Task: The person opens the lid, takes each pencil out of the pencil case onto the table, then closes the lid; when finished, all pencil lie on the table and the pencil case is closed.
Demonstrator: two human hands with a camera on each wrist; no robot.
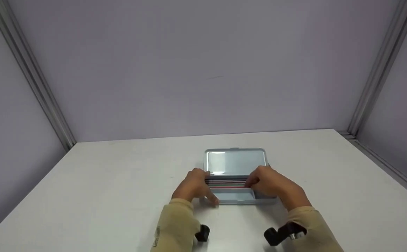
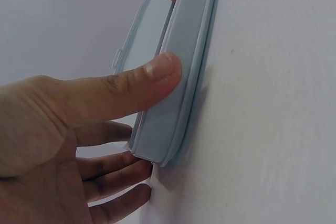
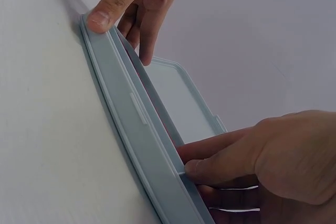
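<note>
Head view shows a pale blue pencil case (image 1: 236, 175) lying open near the middle of the white counter (image 1: 119, 182), its lid (image 1: 236, 161) tipped back on the far side and a row of pencils (image 1: 227, 183) lying lengthwise in the tray. Both hands are at the case, one at each short end. The left hand (image 1: 194, 187) has its thumb (image 2: 134, 85) pressed flat against the near wall of the tray while its fingers reach over to the pencil ends, so its grip is closed on the case's left end. The right hand (image 1: 271, 183) mirrors it, with the thumb on the front rim and the fingers (image 3: 210, 153) tucked in over the pencils; whether they pinch a pencil or only rest on it I cannot tell. I judge the step in hand to be settling or levelling the pencils in the tray. A next move would call for keeping the tray steady on the counter and clearing the fingers from the rim.
</note>
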